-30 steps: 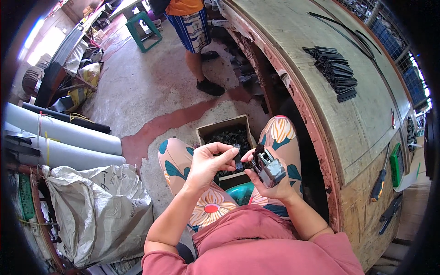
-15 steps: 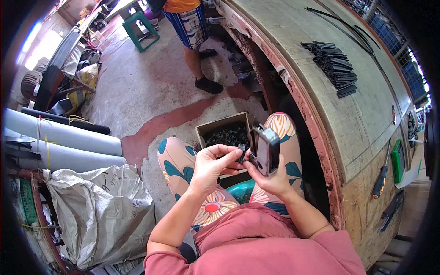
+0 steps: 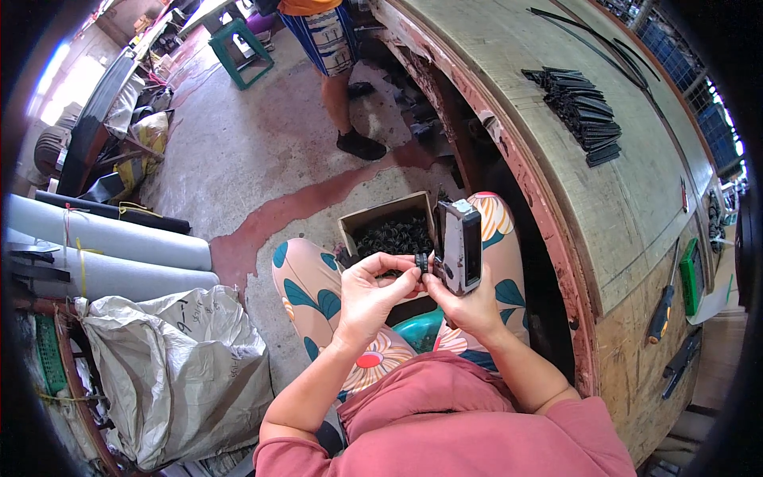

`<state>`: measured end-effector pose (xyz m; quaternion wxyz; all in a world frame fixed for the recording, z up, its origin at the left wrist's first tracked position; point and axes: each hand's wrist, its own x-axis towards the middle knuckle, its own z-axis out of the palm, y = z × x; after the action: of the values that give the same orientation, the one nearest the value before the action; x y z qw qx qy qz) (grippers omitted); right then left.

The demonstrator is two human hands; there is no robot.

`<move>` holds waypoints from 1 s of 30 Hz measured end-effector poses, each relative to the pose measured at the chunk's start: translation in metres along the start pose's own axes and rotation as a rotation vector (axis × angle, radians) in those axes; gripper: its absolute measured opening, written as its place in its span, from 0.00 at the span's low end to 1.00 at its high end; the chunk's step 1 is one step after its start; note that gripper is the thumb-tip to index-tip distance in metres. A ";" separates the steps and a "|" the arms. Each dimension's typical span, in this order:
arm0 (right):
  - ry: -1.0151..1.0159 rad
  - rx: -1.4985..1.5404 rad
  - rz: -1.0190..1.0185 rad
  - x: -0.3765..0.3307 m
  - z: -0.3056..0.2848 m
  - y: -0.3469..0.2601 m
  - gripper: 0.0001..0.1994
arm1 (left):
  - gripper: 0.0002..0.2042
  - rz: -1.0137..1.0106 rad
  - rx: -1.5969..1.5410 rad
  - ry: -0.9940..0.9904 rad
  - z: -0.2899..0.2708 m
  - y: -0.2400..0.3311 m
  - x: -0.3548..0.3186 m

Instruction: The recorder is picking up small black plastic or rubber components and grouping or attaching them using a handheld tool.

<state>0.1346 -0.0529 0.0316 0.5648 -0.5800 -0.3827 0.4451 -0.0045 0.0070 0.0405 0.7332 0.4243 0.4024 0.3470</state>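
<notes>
My right hand point(image 3: 469, 306) grips a grey metal block-shaped part point(image 3: 461, 245) with a dark face, held upright above my lap. My left hand point(image 3: 373, 290) pinches a small black ring-shaped piece point(image 3: 420, 262) and presses it against the left side of that block. Just beyond my hands, a cardboard box point(image 3: 356, 222) of several small black pieces point(image 3: 393, 236) rests between my knees. I sit on a teal stool point(image 3: 417, 327), wearing flower-patterned trousers.
A wooden workbench point(image 3: 572, 183) runs along the right, with a stack of black strips point(image 3: 584, 115), a screwdriver point(image 3: 664, 306) and a green tool point(image 3: 690, 274). Another person point(image 3: 334, 48) stands ahead. Grey pipes point(image 3: 103, 238) and a white sack point(image 3: 167, 358) lie left.
My right hand has turned the metal block upright and raised it slightly. My left hand has moved in from the box side, now pressing a small black piece against the block.
</notes>
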 end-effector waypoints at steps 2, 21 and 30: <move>0.001 -0.017 0.025 -0.001 0.000 -0.004 0.11 | 0.07 0.009 -0.001 -0.004 0.000 -0.001 0.000; -0.041 -0.267 -0.220 0.000 -0.001 0.006 0.12 | 0.06 0.034 0.104 0.017 -0.022 0.013 0.001; -0.315 -0.656 -0.445 -0.006 -0.006 0.035 0.24 | 0.06 0.002 0.407 0.043 -0.067 0.056 -0.010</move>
<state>0.1367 -0.0630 -0.0025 0.3670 -0.5571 -0.7017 0.2501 -0.0768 0.0441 0.0727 0.6234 0.5564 0.4794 0.2682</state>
